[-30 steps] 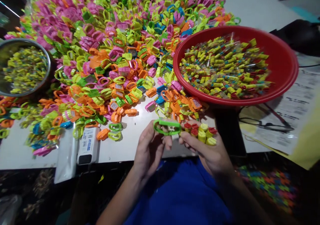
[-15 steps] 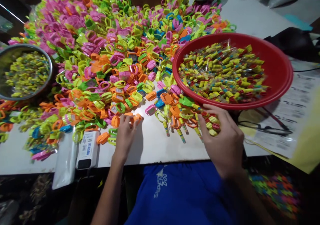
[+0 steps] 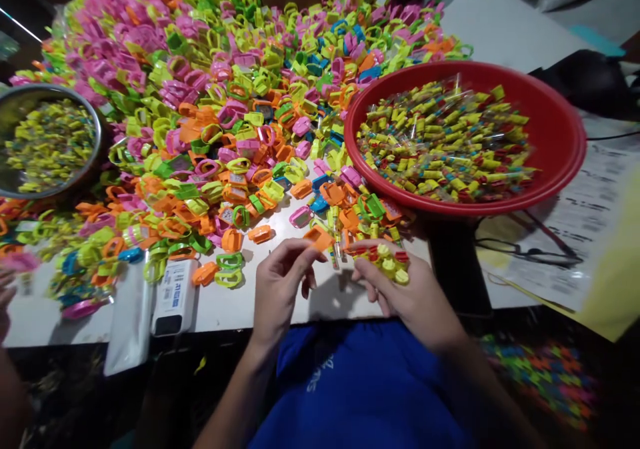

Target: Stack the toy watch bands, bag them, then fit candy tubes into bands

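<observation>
My left hand (image 3: 285, 282) pinches an orange toy watch (image 3: 319, 238) between thumb and fingers, just above the table's front part. Facing it, my right hand (image 3: 405, 289) is closed around a bunch of small tubes with yellow and red ends (image 3: 387, 262). The two hands are close together, a small gap between them. Behind them lie loose toy watches in orange, green and blue, some with small clear-ended tubes (image 3: 336, 236) among them. A single orange toy watch (image 3: 261, 234) rests left of my left hand.
A large heap of colourful toy watches (image 3: 200, 102) covers the table's back. Tubes fill a red basin (image 3: 555, 136) and a metal bowl (image 3: 95, 162). Glasses (image 3: 530, 252) lie on papers at right. A white box-like device (image 3: 175, 296) lies near the front edge; another person's hand (image 3: 6, 296) shows far left.
My left hand has picked up an orange toy watch and moved right. My right hand has come left from beside the basin with its tubes. Another person's hand has appeared at far left.
</observation>
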Tool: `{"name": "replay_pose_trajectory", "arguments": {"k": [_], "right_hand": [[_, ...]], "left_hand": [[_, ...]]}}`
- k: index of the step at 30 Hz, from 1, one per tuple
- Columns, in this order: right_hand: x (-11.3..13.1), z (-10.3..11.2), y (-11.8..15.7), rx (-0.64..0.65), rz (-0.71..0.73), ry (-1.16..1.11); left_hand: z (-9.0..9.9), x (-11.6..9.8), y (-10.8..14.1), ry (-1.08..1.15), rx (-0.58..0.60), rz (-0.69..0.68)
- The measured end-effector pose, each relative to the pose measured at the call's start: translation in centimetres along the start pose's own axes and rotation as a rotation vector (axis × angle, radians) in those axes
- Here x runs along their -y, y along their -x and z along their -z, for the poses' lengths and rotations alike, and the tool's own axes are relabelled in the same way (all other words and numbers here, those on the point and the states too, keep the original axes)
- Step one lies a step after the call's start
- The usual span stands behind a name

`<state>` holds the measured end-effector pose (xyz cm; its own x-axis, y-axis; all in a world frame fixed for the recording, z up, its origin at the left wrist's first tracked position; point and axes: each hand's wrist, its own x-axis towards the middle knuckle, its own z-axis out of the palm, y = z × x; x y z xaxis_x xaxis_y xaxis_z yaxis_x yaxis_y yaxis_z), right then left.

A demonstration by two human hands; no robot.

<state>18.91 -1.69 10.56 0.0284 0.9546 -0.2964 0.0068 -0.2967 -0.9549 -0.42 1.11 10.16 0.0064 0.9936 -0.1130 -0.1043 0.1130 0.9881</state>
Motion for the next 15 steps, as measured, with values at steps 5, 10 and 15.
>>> {"name": "replay_pose_trajectory", "arguments": {"k": [5, 10, 15], "right_hand": [[1.2, -0.6, 0.8, 0.185, -0.07, -0.256], [1.9, -0.8, 1.3, 0.145, -0.131, -0.395], [0.8, -1.1, 1.0, 0.204, -0.086, -0.49]], "left_hand": [[-1.8, -0.9, 1.6, -0.111, 0.028, -0.189], [-2.2, -1.2, 1.8, 0.083, -0.001, -0.169], [-3.1, -2.0, 1.8, 0.619, 0.036, 0.18]]}}
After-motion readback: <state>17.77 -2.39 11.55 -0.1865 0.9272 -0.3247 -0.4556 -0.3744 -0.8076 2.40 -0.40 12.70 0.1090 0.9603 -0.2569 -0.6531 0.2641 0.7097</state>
